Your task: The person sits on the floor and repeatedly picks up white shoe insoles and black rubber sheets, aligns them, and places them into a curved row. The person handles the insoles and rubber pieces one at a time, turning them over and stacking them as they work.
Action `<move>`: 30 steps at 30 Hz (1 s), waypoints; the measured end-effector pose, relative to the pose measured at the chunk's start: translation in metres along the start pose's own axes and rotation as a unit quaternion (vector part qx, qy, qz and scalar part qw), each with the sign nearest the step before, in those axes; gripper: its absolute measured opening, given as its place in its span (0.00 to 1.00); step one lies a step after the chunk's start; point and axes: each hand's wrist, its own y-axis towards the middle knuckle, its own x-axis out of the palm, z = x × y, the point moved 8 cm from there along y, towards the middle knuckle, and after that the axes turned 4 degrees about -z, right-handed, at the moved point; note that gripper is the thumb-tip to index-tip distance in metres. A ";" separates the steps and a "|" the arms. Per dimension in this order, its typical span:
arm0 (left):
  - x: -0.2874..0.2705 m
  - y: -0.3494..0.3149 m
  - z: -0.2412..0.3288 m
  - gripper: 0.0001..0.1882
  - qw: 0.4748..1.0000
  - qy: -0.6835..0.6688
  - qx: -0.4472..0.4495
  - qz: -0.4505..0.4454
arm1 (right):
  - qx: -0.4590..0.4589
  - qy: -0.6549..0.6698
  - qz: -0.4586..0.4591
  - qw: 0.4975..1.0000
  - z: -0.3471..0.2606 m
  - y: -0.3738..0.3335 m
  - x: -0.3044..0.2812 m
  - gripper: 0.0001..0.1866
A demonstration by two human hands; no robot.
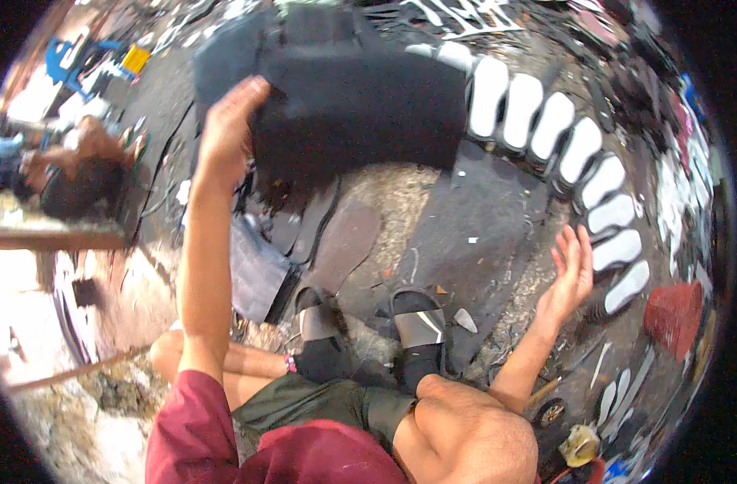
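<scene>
A large black sheet (360, 105), blurred by motion, spreads across the far middle. Its left edge is in my left hand (235, 117), whose fingers lie together over it; the thumb side is hard to make out. My right hand (574, 270) is low on the right, palm partly turned up, with its fingers apart and nothing in them. Just beyond those fingers runs a curved row of white-topped, sole-shaped pieces (578, 149) with dark edges. Below the black sheet, a dark flat sheet (481, 218) lies on the ground.
My sandalled feet (417, 323) rest between dark scraps (260, 270). A reddish container (675, 319) stands at the right. Cut-out strips (465, 18) lie at the far edge. At the left are a blue plastic object (66, 68) and another person (74, 165) beside a ledge.
</scene>
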 end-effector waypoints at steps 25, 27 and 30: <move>-0.392 -0.241 -0.297 0.23 0.723 0.405 -0.388 0.403 | 0.195 -0.101 -0.209 0.953 0.120 -0.106 0.075 0.19; -0.374 -0.218 -0.287 0.20 0.636 0.638 -0.323 0.290 | 0.201 -0.106 -0.222 0.948 0.122 -0.113 0.081 0.18; -0.318 -0.216 -0.273 0.14 0.769 0.528 -0.195 0.303 | 0.199 -0.110 -0.223 0.948 0.119 -0.116 0.080 0.18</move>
